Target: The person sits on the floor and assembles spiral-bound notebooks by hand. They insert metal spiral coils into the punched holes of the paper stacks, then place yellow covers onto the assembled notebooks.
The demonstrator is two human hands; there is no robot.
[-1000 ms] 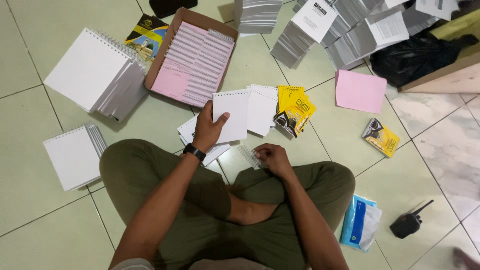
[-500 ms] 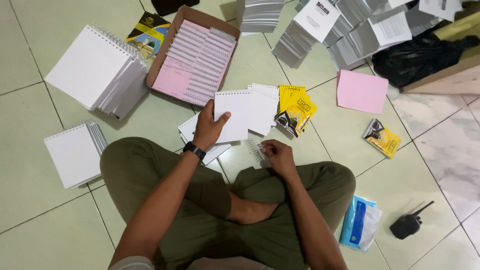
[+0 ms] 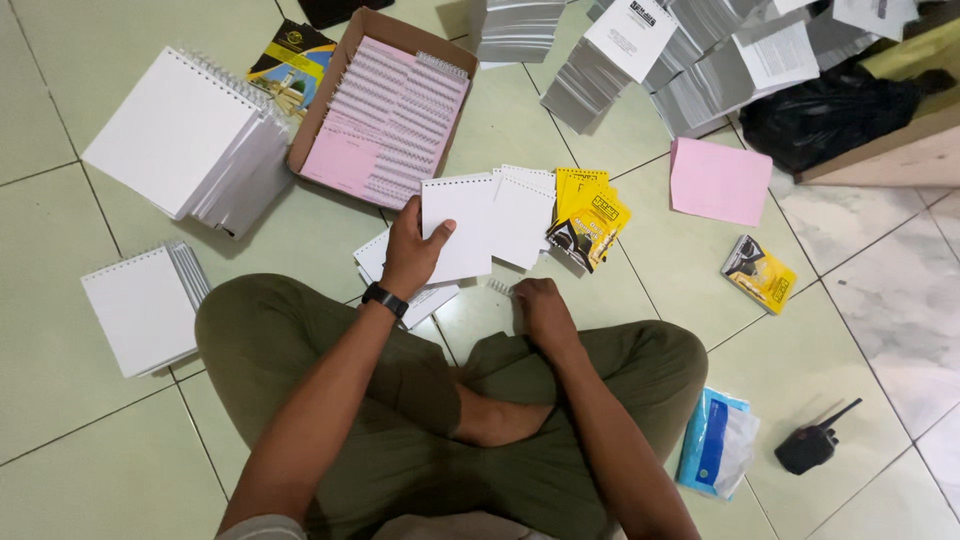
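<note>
My left hand (image 3: 412,252) is gripping a punched white sheet (image 3: 458,228), thumb lying across its face and fingers curled behind its left edge. The sheet is standing a little tilted, its long axis running away from me toward the cardboard box (image 3: 385,100), and its row of punched holes is pointing to the far end, nearest that box. The sheet is sticking out from my hand to the right and upward, touching my palm.

My right hand (image 3: 540,308) is closing loosely with the fingers pressed together, and it is pinching one short wire coil (image 3: 500,288) that is lying on the floor just at my fingertips, its length running crosswise, nearer me than the box.

One more punched white sheet (image 3: 524,212) is lying just right of the one I am holding, overlapping it, and I am seeing a few loose sheets (image 3: 372,258) under my left wrist; I cannot count them. A fanned pile of yellow covers (image 3: 590,215) is sitting right of those, below and right of the box.

Left of the box, two stacks of bound white notepads (image 3: 185,135) are resting, one close to it and one (image 3: 140,308) farther toward my knee. The box itself is holding rows of coils and one pink sheet (image 3: 345,160). Another pink sheet (image 3: 718,180) is lying well right of the box, one yellow booklet (image 3: 758,272) below it. A black radio (image 3: 810,445) is lying farthest from the box, by my right knee.
</note>
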